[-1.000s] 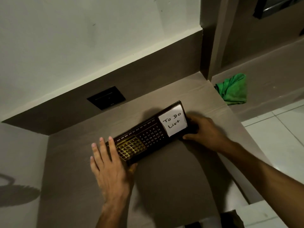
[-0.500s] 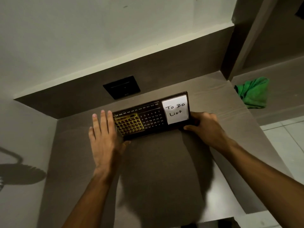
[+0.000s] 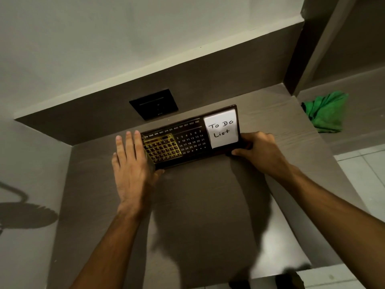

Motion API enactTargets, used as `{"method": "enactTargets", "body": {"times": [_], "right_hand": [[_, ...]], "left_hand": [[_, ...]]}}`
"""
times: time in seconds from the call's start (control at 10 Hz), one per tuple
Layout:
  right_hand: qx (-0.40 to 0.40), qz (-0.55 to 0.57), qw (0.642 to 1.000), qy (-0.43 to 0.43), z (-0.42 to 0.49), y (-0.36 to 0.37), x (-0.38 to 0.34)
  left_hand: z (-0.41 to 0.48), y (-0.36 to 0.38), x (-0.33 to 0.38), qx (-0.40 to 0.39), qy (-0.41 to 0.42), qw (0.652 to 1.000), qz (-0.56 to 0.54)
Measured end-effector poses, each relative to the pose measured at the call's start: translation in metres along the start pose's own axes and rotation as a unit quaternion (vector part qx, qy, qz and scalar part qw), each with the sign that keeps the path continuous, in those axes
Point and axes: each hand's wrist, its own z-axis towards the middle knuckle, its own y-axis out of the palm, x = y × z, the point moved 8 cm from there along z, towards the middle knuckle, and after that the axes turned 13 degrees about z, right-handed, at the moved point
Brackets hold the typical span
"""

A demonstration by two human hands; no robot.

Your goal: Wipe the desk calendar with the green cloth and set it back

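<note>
The dark desk calendar (image 3: 190, 138) stands near the back of the brown desk (image 3: 200, 205), close to the wall panel. It has a gold sliding date frame on its left part and a white "To Do List" note (image 3: 221, 130) on its right part. My left hand (image 3: 132, 163) lies flat with fingers straight against the calendar's left end, thumb under its front edge. My right hand (image 3: 258, 151) grips the calendar's right end. The green cloth (image 3: 325, 110) lies crumpled on a lower ledge to the right, apart from both hands.
A black wall socket plate (image 3: 154, 104) sits on the brown panel just behind the calendar. A vertical partition (image 3: 295, 55) closes the desk's right back corner. The desk's right edge drops to a white tiled floor (image 3: 366, 184).
The calendar has gone from lying at an angle in mid-desk to sitting farther back, nearly parallel to the wall. Both hands moved back with it.
</note>
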Motion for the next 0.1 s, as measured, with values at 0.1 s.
{"method": "enactTargets", "body": {"times": [0.1], "right_hand": [[0.013,0.019,1.000,0.000,-0.0033,-0.0037,-0.0010]], "left_hand": [[-0.0044,-0.0025,0.0015,0.012,0.000,1.000,-0.007]]}}
